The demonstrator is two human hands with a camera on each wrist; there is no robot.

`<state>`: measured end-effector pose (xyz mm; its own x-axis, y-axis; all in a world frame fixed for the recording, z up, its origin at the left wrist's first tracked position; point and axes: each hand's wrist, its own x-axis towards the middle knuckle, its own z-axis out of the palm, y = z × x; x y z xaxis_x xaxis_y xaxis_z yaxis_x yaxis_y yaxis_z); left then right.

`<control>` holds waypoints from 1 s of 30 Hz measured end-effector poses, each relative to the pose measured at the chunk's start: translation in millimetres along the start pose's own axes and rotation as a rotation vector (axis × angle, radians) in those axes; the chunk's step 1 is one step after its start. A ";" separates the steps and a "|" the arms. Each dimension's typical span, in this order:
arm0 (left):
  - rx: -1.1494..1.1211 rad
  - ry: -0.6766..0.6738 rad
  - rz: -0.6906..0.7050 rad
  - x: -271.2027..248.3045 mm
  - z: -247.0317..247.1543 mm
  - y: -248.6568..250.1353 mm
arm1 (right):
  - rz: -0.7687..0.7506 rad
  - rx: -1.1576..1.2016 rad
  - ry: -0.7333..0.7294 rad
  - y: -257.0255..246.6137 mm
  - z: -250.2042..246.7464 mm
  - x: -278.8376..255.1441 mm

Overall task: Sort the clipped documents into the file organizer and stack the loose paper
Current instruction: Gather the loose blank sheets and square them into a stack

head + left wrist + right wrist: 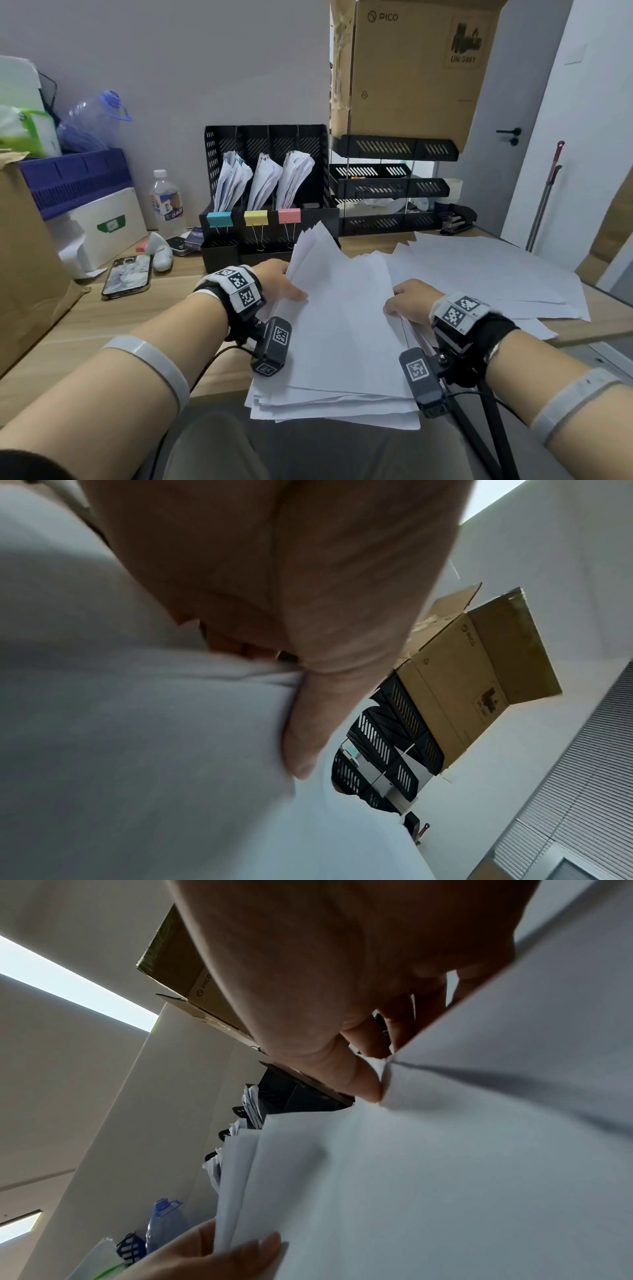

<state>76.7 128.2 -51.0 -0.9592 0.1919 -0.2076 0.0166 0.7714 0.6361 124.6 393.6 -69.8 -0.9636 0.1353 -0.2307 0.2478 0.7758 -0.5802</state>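
Paper stack (342,335) nearest, a thick uneven sheaf half over the bench (113,329) edge toward the person's lap, its lower edges fanned and not squared. Left hand (281,281) grips its left side, thumb on top and fingers under; right hand (409,299) pinches the right edge, thumb against the sheets in the right wrist view. Beyond the right hand, more loose sheets (486,274) lie spread flat on the bench, not gathered. Farther back, the file organizer (267,192) stands against the wall with three clipped documents (263,180) upright in separate slots, binder clips blue, yellow and pink at the front. Judged state: sorting looks finished, stacking part done, spread sheets left to collect and edges to tap even. Hard to tell: the sheet count, the right fingers under the paper, anything beneath the spread sheets; the left wrist view is mostly palm and paper.
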 end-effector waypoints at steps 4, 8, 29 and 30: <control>0.019 0.096 -0.018 0.5 -2.8 -5.1 | 0.005 -0.017 -0.011 -2.6 -2.8 5.7; -0.097 0.347 0.031 -3.7 -24.9 -12.6 | 0.019 0.006 0.006 -2.2 -7.0 17.4; -0.726 0.759 0.329 -18.0 -64.6 -16.9 | -0.588 0.540 0.198 -118.0 -0.1 54.2; -0.730 0.766 0.301 -15.8 -58.0 -19.9 | -0.577 0.534 0.188 -114.2 6.1 49.7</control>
<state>75.1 74.6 -17.3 -0.8688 -0.3103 0.3858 0.3509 0.1638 0.9220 49.0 308.0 -19.7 -0.9434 -0.0585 0.3264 -0.3247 0.3624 -0.8736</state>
